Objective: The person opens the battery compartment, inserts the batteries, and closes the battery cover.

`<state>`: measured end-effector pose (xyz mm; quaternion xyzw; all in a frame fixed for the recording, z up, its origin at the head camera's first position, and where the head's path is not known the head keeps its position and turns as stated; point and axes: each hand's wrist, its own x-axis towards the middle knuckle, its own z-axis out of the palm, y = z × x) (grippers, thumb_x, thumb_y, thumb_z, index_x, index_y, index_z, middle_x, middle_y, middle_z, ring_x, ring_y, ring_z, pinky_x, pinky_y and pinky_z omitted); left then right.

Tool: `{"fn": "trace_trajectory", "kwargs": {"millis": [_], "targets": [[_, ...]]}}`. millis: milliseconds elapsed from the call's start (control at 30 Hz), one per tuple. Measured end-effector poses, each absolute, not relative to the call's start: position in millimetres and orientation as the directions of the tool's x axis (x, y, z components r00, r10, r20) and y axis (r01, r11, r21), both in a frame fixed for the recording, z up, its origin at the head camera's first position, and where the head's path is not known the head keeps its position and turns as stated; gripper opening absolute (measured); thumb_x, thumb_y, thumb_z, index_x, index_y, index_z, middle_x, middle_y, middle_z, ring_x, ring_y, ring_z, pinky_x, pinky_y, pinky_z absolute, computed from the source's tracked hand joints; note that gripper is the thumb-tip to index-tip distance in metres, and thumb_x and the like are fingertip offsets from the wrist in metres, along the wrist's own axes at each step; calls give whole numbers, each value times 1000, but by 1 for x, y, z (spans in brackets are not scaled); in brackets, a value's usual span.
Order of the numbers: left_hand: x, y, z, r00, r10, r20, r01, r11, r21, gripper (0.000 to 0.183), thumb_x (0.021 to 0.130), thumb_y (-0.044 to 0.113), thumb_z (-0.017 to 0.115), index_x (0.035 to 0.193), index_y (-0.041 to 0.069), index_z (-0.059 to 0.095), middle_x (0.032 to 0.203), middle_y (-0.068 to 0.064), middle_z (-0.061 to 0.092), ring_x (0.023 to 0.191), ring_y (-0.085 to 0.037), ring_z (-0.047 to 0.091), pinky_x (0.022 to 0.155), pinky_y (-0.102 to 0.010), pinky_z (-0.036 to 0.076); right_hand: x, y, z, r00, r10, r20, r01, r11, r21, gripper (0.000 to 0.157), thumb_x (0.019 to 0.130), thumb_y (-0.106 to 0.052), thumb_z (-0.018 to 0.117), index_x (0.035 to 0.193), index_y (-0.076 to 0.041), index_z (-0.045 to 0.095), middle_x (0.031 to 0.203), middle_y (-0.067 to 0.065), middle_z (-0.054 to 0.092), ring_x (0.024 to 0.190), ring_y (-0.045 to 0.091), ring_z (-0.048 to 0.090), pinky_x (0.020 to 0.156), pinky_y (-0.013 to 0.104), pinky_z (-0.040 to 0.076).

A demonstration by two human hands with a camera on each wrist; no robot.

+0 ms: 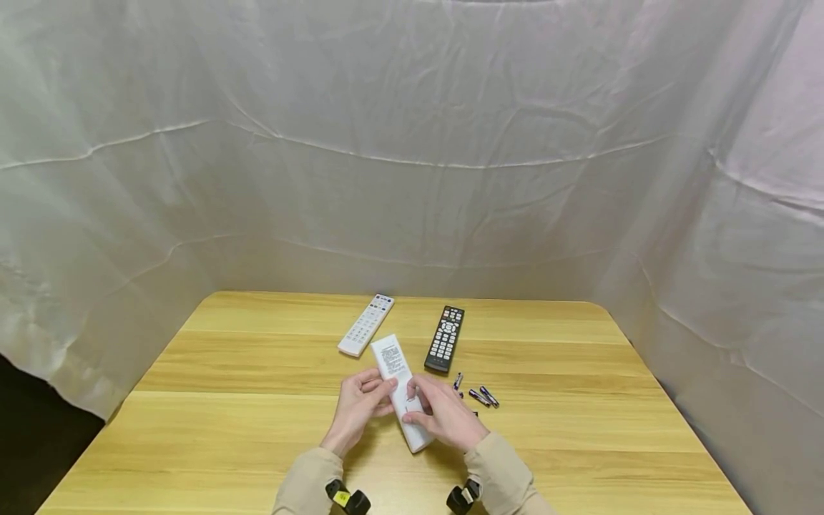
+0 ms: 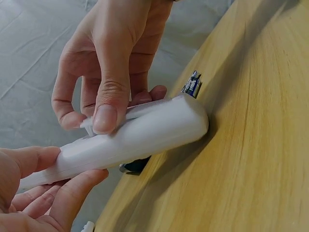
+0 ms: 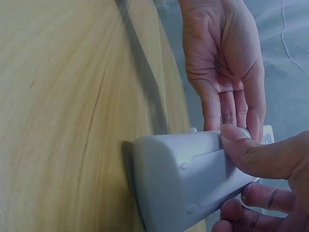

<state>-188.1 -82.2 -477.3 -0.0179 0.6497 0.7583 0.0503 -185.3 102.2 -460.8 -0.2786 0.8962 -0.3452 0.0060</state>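
A white remote control (image 1: 390,355) is held back side up over the table, its printed label at the far end. My left hand (image 1: 357,408) grips it by its sides, thumb on one edge and fingers under the other. My right hand (image 1: 450,415) is over the near half, thumb and fingers pinching the battery cover (image 2: 145,108). In the left wrist view, the cover's end by the thumb stands slightly up from the body. Its outline also shows in the right wrist view, with the right thumb (image 3: 246,150) lying across the far part.
Another white remote (image 1: 365,325) and a black remote (image 1: 445,339) lie buttons up farther back on the wooden table (image 1: 257,422). Several small batteries (image 1: 484,396) lie right of my right hand, partly hidden by it. A pale curtain (image 1: 412,200) stands behind the table.
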Motion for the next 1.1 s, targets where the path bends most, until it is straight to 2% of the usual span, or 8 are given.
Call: {"fn": "trace_trajectory", "kwargs": {"millis": [200,500,933,1100], "targets": [[-187,-82,-478,-994,55,-96,-103,-145,984,40,94,4,66,128,-15,56,113,-31,71,75,-12,74,69,-27,66,-183,103,-461,-849,-496,185,-494,616,-613,28,84,-17,79,97,-10,55,92,2,62,79,9,59,62,14,51],[-187,-82,-478,-994,46,-101,-107,-148,983,42,94,5,66,130,-15,55,114,-31,71,78,-15,74,72,-29,66,-176,104,-460,-841,-485,240,-532,658,-533,28,83,-15,81,100,-13,58,87,-2,59,72,3,50,57,12,45],[-188,-81,-479,-996,27,-90,-93,-147,985,40,94,4,67,128,-15,57,110,-30,72,76,-13,73,72,-30,66,-168,105,-461,-857,-439,269,-509,644,-571,27,84,-10,78,104,-11,59,85,0,62,70,9,58,56,10,49],[-187,-81,-479,-996,24,-87,-90,-147,985,40,94,4,67,128,-14,57,110,-30,72,76,-13,73,72,-29,66,-166,106,-462,-864,-419,280,-501,651,-570,28,84,-10,78,104,-12,59,83,-1,61,70,8,57,56,11,48]]}}
